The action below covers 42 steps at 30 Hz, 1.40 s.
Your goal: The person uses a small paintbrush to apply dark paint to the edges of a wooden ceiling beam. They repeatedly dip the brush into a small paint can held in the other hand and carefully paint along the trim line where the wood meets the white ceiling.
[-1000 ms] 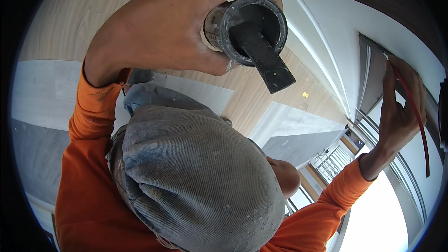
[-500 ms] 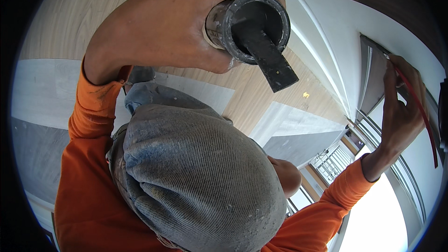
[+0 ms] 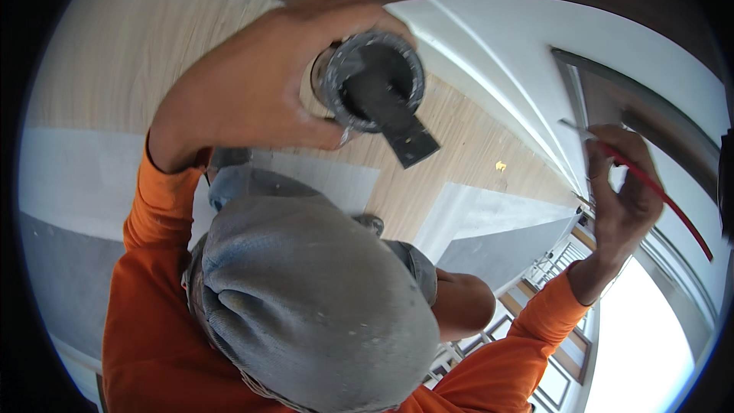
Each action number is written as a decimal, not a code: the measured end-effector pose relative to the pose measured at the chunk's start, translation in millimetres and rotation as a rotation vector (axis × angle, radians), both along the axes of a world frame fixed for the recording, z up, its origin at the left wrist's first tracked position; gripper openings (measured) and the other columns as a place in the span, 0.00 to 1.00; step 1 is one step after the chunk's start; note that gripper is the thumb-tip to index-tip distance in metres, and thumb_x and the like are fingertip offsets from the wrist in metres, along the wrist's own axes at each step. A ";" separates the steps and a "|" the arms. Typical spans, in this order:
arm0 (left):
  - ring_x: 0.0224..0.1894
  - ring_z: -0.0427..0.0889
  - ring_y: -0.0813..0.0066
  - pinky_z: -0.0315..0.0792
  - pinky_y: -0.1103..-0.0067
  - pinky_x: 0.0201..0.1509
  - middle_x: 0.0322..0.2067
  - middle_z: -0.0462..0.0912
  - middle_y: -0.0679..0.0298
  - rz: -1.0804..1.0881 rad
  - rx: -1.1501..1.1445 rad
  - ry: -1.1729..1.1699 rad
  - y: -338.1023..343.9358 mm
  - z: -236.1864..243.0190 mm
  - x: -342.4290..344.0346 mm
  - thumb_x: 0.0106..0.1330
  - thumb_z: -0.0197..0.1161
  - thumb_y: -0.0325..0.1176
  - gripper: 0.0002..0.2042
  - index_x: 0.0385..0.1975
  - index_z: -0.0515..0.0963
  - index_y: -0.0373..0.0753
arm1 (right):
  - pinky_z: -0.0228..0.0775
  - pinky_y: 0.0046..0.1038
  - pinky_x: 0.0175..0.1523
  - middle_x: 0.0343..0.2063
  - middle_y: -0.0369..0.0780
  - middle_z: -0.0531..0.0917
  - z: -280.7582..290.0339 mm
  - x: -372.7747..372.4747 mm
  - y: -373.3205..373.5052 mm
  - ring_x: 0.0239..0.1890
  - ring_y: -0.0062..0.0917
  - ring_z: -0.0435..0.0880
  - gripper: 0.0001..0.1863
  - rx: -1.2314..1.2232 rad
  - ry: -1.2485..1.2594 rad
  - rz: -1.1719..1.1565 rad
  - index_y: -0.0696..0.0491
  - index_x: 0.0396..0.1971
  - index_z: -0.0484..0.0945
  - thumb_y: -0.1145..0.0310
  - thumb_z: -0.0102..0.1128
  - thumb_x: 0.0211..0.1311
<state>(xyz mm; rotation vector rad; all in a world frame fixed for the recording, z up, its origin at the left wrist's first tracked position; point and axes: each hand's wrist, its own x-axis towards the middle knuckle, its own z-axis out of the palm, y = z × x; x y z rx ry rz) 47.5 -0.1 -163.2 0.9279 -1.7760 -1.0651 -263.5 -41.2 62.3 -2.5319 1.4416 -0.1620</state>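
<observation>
My left hand point(image 3: 245, 88), blurred at its edge, is wrapped round a small can point(image 3: 326, 84) at upper centre. The can has a thick black rim smeared with paint. Dark paint shows inside it, and a flat black strip point(image 3: 409, 141) leans out over the near side. At the right, my right hand point(image 3: 623, 183) pinches a slim paintbrush point(image 3: 648, 174) with a red handle. Its thin tip points left, close in view to the edge of a dark-framed panel point(image 3: 592, 88) on the white wall. Whether the tip touches the panel I cannot tell.
A grey ribbed cloth cap point(image 3: 321, 298) fills the lower middle and hides what is beneath. Wood-look and grey floor boards point(image 3: 443, 145) run below, with a small yellow scrap point(image 3: 501, 166). A white rail or skirting point(image 3: 497, 69) follows the wall. Bright light enters at lower right.
The can and my left hand have shifted left and slightly down. My right hand has moved left and down in view, and the brush's tip now shows. The whole view has also shifted.
</observation>
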 end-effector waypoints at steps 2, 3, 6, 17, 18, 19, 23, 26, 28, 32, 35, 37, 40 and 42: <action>0.59 0.82 0.57 0.71 0.63 0.70 0.54 0.85 0.58 -0.024 0.007 -0.043 -1.6 4.8 -3.6 0.35 0.81 0.37 0.41 0.60 0.80 0.44 | 0.77 0.25 0.47 0.39 0.41 0.89 -14.4 -19.3 8.3 0.39 0.23 0.86 0.12 0.123 -0.131 -0.040 0.60 0.41 0.86 0.88 0.70 0.57; 0.59 0.82 0.56 0.71 0.63 0.70 0.55 0.85 0.57 -0.042 0.030 -0.043 -3.3 9.5 -6.8 0.35 0.81 0.38 0.41 0.60 0.80 0.44 | 0.78 0.25 0.47 0.38 0.41 0.89 -22.7 -30.7 13.0 0.39 0.23 0.87 0.12 0.187 -0.225 -0.051 0.60 0.40 0.86 0.88 0.70 0.57; 0.61 0.80 0.55 0.70 0.63 0.70 0.55 0.84 0.55 -0.100 0.069 -0.046 -5.0 29.9 -18.9 0.37 0.81 0.37 0.40 0.60 0.79 0.42 | 0.78 0.26 0.47 0.36 0.40 0.90 -32.3 -51.0 35.1 0.40 0.24 0.87 0.09 0.267 -0.358 -0.165 0.59 0.38 0.87 0.84 0.74 0.58; 0.68 0.76 0.53 0.68 0.60 0.73 0.66 0.77 0.56 -0.509 -0.009 0.040 -10.3 98.1 -104.7 0.33 0.82 0.35 0.41 0.58 0.81 0.41 | 0.77 0.26 0.43 0.37 0.44 0.85 -24.6 -124.6 109.4 0.34 0.25 0.85 0.10 -0.015 -1.321 -0.314 0.62 0.44 0.83 0.70 0.66 0.72; 0.70 0.73 0.57 0.70 0.61 0.73 0.69 0.72 0.60 -0.580 -0.035 0.008 -23.0 80.2 -84.8 0.40 0.80 0.32 0.36 0.58 0.80 0.43 | 0.77 0.26 0.43 0.37 0.44 0.85 -47.6 -99.5 106.4 0.34 0.25 0.84 0.10 -0.060 -1.331 -0.319 0.62 0.45 0.83 0.70 0.66 0.73; 0.70 0.73 0.55 0.69 0.61 0.73 0.70 0.71 0.58 -0.616 -0.090 0.022 -38.7 57.9 -70.1 0.37 0.82 0.34 0.38 0.58 0.81 0.42 | 0.77 0.26 0.43 0.36 0.43 0.85 -70.3 -75.3 100.5 0.34 0.25 0.84 0.10 -0.106 -1.339 -0.327 0.62 0.45 0.83 0.70 0.66 0.73; 0.70 0.73 0.52 0.69 0.61 0.73 0.70 0.71 0.53 -0.742 -0.106 0.086 -70.7 1.4 -41.4 0.32 0.84 0.40 0.41 0.57 0.83 0.39 | 0.79 0.26 0.41 0.37 0.45 0.86 -138.5 -16.4 83.1 0.35 0.26 0.86 0.09 -0.202 -1.257 -0.358 0.62 0.44 0.82 0.72 0.68 0.71; 0.67 0.75 0.53 0.70 0.62 0.71 0.69 0.71 0.53 -0.833 -0.125 0.153 -80.8 -7.2 -53.8 0.32 0.84 0.41 0.41 0.56 0.83 0.38 | 0.80 0.24 0.40 0.37 0.45 0.86 -160.8 -7.9 85.1 0.34 0.25 0.86 0.09 -0.232 -1.230 -0.374 0.62 0.43 0.82 0.73 0.70 0.69; 0.66 0.77 0.54 0.71 0.63 0.70 0.67 0.73 0.53 -0.883 -0.148 0.176 -85.9 -11.2 -61.2 0.32 0.84 0.42 0.42 0.56 0.83 0.37 | 0.80 0.23 0.40 0.36 0.45 0.87 -170.7 -0.9 87.0 0.33 0.24 0.86 0.10 -0.282 -1.190 -0.394 0.62 0.43 0.82 0.72 0.71 0.69; 0.63 0.79 0.55 0.72 0.65 0.69 0.63 0.77 0.54 -0.965 -0.137 0.165 -92.7 -14.0 -60.9 0.33 0.84 0.42 0.43 0.58 0.82 0.37 | 0.80 0.22 0.40 0.35 0.44 0.87 -180.9 14.6 92.0 0.33 0.23 0.86 0.10 -0.354 -1.146 -0.414 0.62 0.42 0.82 0.73 0.72 0.68; 0.63 0.80 0.56 0.73 0.66 0.68 0.60 0.79 0.55 -1.008 -0.112 0.167 -96.2 -21.3 -64.8 0.34 0.84 0.41 0.43 0.60 0.81 0.38 | 0.79 0.22 0.39 0.35 0.44 0.87 -184.0 16.1 94.0 0.33 0.23 0.86 0.10 -0.380 -1.170 -0.420 0.62 0.42 0.82 0.73 0.72 0.68; 0.63 0.80 0.57 0.73 0.67 0.68 0.59 0.80 0.55 -1.020 -0.099 0.164 -96.9 -22.5 -64.5 0.34 0.84 0.40 0.44 0.61 0.81 0.38 | 0.79 0.22 0.39 0.35 0.45 0.87 -183.4 12.5 95.7 0.33 0.24 0.87 0.09 -0.386 -1.174 -0.410 0.62 0.42 0.82 0.74 0.70 0.69; 0.63 0.80 0.58 0.73 0.67 0.68 0.60 0.80 0.55 -1.029 -0.065 0.163 -93.4 -26.8 -66.0 0.34 0.85 0.39 0.44 0.61 0.81 0.38 | 0.79 0.21 0.38 0.36 0.45 0.87 -181.6 7.4 97.8 0.32 0.24 0.86 0.08 -0.436 -1.219 -0.400 0.62 0.42 0.82 0.73 0.68 0.71; 0.63 0.80 0.58 0.72 0.68 0.68 0.60 0.79 0.55 -1.025 -0.047 0.137 -91.4 -28.6 -66.1 0.34 0.85 0.38 0.44 0.61 0.81 0.38 | 0.78 0.22 0.39 0.36 0.45 0.86 -180.3 3.1 98.8 0.32 0.24 0.85 0.08 -0.485 -1.235 -0.402 0.62 0.43 0.81 0.73 0.67 0.72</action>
